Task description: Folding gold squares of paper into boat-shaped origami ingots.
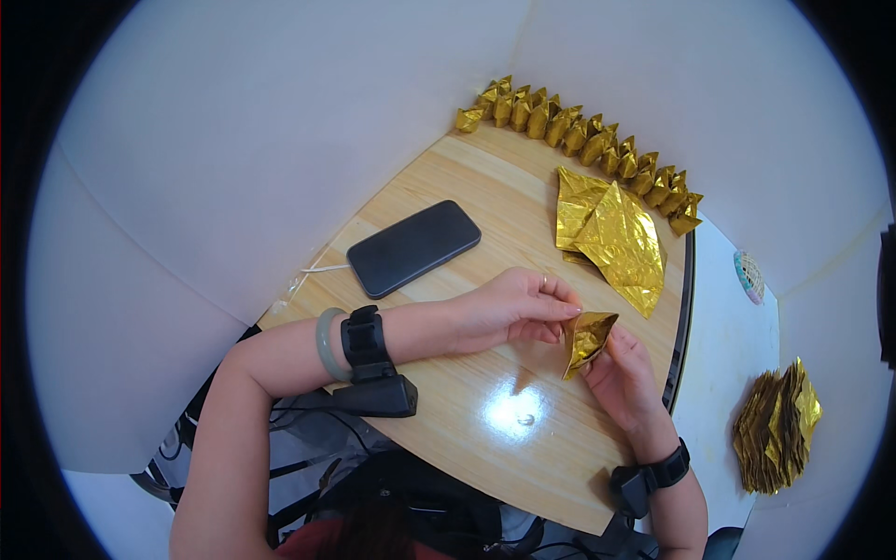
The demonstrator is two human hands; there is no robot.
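We are partway through folding one gold foil piece [588, 338], held just above the wooden tabletop [485, 187] between both hands: the left hand [509, 308] pinches its upper edge with its fingers [560, 308] closed on the foil, and the right hand [623, 378] grips its lower side from beneath, fingers likewise closed on it. It already has a boat-like pocket shape, so we judge the shaping is near its end; the next move would call for a firm, even pinch along the crease without tearing the thin foil. We count one row of finished gold pieces [583, 140] along the far edge, roughly twenty, a few loose gold sheets [611, 233], one dark phone [413, 247], and one stack of gold sheets [775, 429] off to the right.
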